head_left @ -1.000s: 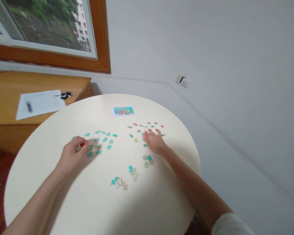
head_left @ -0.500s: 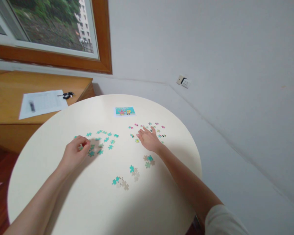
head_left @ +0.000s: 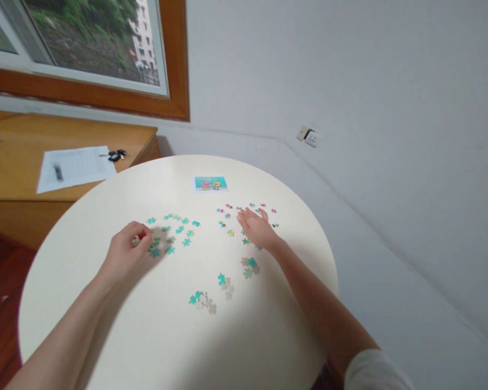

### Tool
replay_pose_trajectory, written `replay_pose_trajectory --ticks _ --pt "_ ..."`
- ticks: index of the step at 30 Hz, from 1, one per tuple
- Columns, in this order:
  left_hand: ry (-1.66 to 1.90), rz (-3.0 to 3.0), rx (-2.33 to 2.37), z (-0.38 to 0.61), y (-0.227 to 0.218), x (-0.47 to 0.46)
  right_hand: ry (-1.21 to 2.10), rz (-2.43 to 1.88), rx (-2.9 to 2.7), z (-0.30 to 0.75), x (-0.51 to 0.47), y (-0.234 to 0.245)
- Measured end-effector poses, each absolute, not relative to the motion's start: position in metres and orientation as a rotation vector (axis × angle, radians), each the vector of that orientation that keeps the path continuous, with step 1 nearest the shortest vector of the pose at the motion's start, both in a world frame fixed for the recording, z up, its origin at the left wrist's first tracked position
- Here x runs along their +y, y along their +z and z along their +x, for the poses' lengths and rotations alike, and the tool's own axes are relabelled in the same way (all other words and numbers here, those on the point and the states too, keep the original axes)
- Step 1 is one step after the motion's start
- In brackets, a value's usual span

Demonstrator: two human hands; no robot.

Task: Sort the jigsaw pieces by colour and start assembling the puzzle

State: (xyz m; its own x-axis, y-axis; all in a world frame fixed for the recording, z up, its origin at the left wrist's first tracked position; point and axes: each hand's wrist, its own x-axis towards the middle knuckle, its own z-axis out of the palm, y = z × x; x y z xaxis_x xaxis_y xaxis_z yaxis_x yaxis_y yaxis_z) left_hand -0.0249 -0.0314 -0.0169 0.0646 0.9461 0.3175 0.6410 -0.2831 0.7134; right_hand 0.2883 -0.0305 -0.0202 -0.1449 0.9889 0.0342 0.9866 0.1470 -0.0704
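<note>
My left hand (head_left: 127,246) is closed in a curl, thumb against the fingers, over the left edge of a spread of teal puzzle pieces (head_left: 179,229). Whatever it may hold is hidden. My right hand (head_left: 257,226) is open, palm down with fingers stretched out, over a group of multicoloured puzzle pieces (head_left: 231,233) and covering some of them. Nearer to me lie three small heaps: teal and grey pieces (head_left: 250,266), another heap of pieces (head_left: 226,285) and a third heap of pieces (head_left: 203,301), some showing grey backs.
A cartoon picture card (head_left: 210,184) lies at the far side of the round white table (head_left: 154,336). On the wooden desk (head_left: 77,130) at the left are a printed paper sheet (head_left: 75,168) and keys (head_left: 116,155). The wall with a socket (head_left: 312,138) borders the table's right.
My right hand has shifted slightly right over the multicoloured pieces, uncovering some at its left. The left hand keeps its curled pose. The whole view has shifted a little.
</note>
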Motion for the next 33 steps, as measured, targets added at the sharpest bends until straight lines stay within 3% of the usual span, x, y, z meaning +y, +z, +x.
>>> replay_pose_trajectory --ticks 33 --pt "1.105 2.007 1.510 -0.028 -0.019 -0.031 0.119 -1.945 -2.435 0.310 -0.070 -0.023"
